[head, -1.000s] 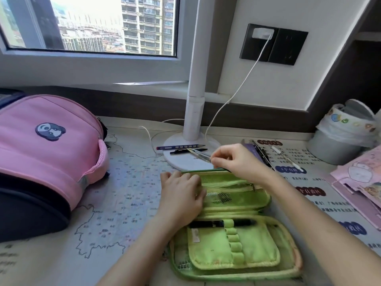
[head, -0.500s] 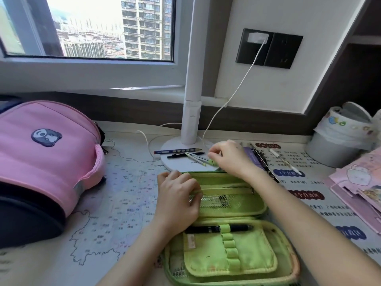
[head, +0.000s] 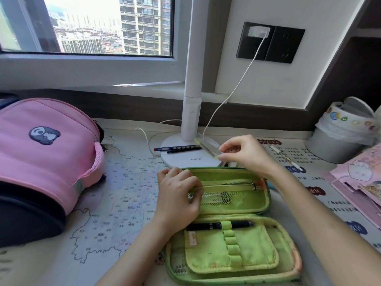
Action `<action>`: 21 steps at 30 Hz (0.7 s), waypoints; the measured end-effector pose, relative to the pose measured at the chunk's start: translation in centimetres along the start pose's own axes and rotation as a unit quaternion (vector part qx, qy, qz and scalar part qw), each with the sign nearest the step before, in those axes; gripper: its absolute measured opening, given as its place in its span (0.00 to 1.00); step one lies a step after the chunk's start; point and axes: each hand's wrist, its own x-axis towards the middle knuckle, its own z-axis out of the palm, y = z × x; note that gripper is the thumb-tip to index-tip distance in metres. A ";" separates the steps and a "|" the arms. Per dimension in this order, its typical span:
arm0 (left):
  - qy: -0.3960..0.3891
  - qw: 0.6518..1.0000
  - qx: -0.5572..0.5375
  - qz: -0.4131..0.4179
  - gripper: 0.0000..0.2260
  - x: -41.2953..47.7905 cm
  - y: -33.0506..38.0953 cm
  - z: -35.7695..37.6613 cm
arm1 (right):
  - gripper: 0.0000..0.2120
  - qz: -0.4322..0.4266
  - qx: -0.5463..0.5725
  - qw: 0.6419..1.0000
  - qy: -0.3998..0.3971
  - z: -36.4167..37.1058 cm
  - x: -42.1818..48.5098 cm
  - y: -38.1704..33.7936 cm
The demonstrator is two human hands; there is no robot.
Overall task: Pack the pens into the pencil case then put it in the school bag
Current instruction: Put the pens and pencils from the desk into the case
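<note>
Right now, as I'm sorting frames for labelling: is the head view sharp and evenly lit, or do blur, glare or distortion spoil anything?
Head view: daylight, sky through the window blown out; pencil case and left hand sharp; the pale pens pinched by the right hand smeared by motion; the lamp post leans, a wide-angle effect probably.

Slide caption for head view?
Left hand holds the open green pencil case; right hand pinches clear pens above the white lamp base.

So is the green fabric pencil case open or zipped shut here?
Open: the green fabric pencil case lies spread in two halves, a black pen showing in its elastic loop.
</note>
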 end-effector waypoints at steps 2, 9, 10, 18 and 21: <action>0.008 1.000 -0.008 0.010 0.05 0.0 0.0 -0.1 | 0.06 -0.013 -0.011 0.998 -0.066 -0.6 -2.2 -0.4; 0.005 0.998 -0.017 0.060 0.05 -0.1 0.2 -0.5 | 0.06 -0.106 -0.158 0.977 -0.101 1.3 -4.8 0.3; -0.003 0.998 -0.018 0.061 0.05 -0.1 0.1 -0.5 | 0.07 -0.103 -0.160 0.974 -0.120 1.3 -5.3 0.1; -0.062 0.997 -0.040 0.030 0.06 -0.4 -0.4 -1.3 | 0.18 -0.043 -0.024 0.973 -0.226 0.4 -7.9 1.1; -0.089 0.990 -0.102 -0.028 0.08 -0.4 -1.1 -1.8 | 0.14 -0.009 0.162 0.970 -0.182 -0.3 -7.8 0.8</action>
